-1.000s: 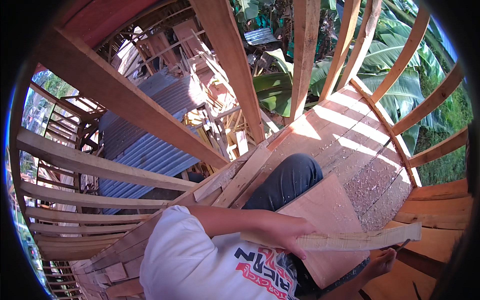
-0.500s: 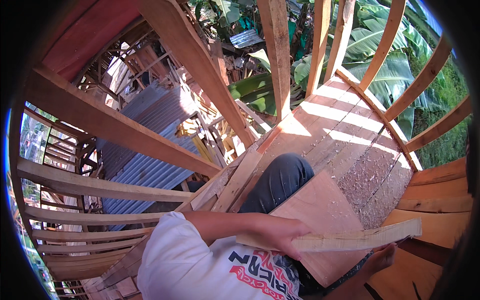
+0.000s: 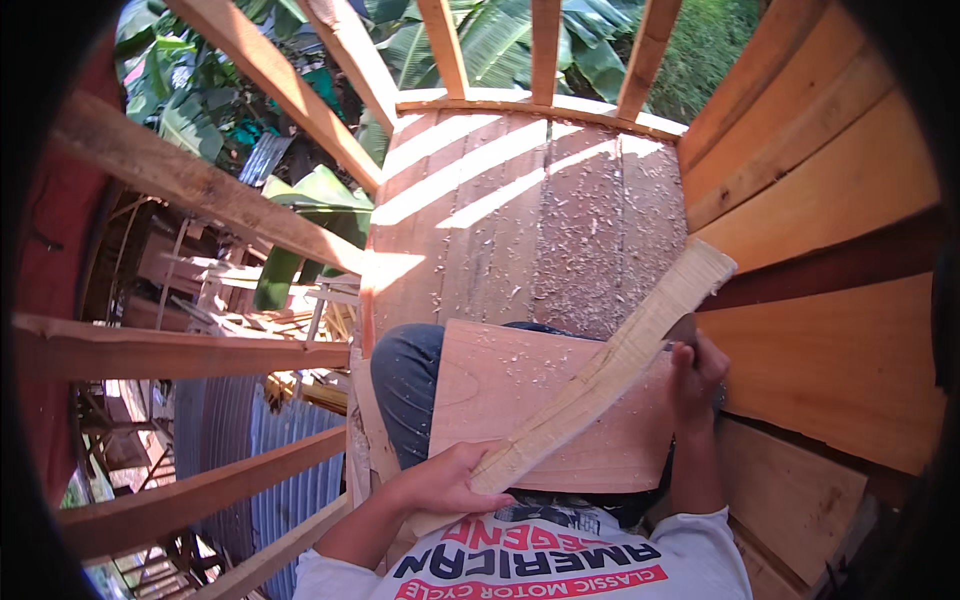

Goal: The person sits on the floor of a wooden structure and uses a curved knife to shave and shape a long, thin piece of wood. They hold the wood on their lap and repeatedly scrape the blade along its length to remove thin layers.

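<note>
A pale, slightly curved wooden strip [image 3: 610, 365] slants across my lap, from near my belly up to the far right. Its lower end is gripped by my left hand [image 3: 455, 482], thumb on one side and fingers on the other. My right hand [image 3: 697, 378] is closed beside the strip's upper part. Out of that fist a dark, flat blade-like piece [image 3: 682, 330] meets the strip's right edge; its handle is hidden by my fingers. Beneath the strip a flat reddish wooden board [image 3: 495, 385] rests on my legs, with a few shavings on it.
Wood shavings [image 3: 590, 255] litter the plank floor [image 3: 405, 215] ahead. Upright posts [image 3: 545, 50] line the far side and the left, with banana leaves beyond. Planks form a wall [image 3: 830, 360] close on my right. Corrugated metal sheets [image 3: 290, 425] lie lower down outside the left posts.
My view has swung right. The strip, seen almost level before, now slants up and away. My right hand has come up beside it, with the dark piece at its edge.
</note>
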A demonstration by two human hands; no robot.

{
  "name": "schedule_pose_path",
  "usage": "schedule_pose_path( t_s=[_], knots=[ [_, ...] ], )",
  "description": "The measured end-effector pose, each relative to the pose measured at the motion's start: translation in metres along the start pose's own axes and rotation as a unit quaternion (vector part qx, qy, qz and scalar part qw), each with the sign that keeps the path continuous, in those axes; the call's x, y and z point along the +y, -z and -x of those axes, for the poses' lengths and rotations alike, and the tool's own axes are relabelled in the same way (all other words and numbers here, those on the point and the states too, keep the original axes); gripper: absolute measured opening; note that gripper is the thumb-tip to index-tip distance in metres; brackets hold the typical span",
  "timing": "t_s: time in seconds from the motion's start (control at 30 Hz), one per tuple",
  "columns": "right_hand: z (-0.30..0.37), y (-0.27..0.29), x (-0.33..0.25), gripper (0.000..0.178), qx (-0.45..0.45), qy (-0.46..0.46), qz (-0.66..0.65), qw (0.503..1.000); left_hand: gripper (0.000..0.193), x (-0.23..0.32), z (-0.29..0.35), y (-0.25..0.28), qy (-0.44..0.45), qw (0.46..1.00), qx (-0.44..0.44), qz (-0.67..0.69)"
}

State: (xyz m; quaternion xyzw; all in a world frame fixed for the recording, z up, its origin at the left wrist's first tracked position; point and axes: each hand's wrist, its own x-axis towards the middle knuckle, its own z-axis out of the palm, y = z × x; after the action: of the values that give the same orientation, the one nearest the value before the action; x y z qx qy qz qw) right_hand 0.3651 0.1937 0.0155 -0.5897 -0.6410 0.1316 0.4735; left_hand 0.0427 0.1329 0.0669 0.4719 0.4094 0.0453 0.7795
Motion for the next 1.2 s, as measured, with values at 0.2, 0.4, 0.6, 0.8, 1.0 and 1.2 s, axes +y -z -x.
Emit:
schedule_pose_path(
  t_s=[0.2, 0.4, 0.6, 0.8, 1.0, 1.2],
  knots=[
    [-0.021, 0.016, 0.011, 0.048, 0.010, -0.111, 0.043, 0.993, 0.051, 0.000, 0.000, -0.005, 0.025, 0.994, 0.003, 0.102],
    [-0.013, 0.016, -0.001, 0.048, 0.015, 0.026, 0.039, 0.999, 0.048, -0.005, 0.010, -0.005, 0.008, 0.998, 0.017, 0.063],
    [0.000, 0.006, -0.013, 0.047, -0.028, 0.169, 0.041, 0.984, 0.047, -0.008, 0.018, -0.012, 0.021, 0.995, 0.029, 0.091],
    [0.004, 0.014, -0.020, 0.045, -0.041, 0.182, -0.003, 0.982, 0.048, -0.011, 0.014, -0.020, 0.020, 0.992, -0.008, 0.125],
    [0.004, 0.017, -0.026, 0.044, 0.003, 0.137, -0.007, 0.991, 0.047, -0.015, 0.013, -0.025, 0.017, 0.997, -0.007, 0.080],
    [0.004, 0.020, -0.002, 0.044, 0.039, 0.016, -0.051, 0.998, 0.050, -0.008, 0.013, -0.029, 0.015, 0.998, -0.008, 0.053]
  ],
)
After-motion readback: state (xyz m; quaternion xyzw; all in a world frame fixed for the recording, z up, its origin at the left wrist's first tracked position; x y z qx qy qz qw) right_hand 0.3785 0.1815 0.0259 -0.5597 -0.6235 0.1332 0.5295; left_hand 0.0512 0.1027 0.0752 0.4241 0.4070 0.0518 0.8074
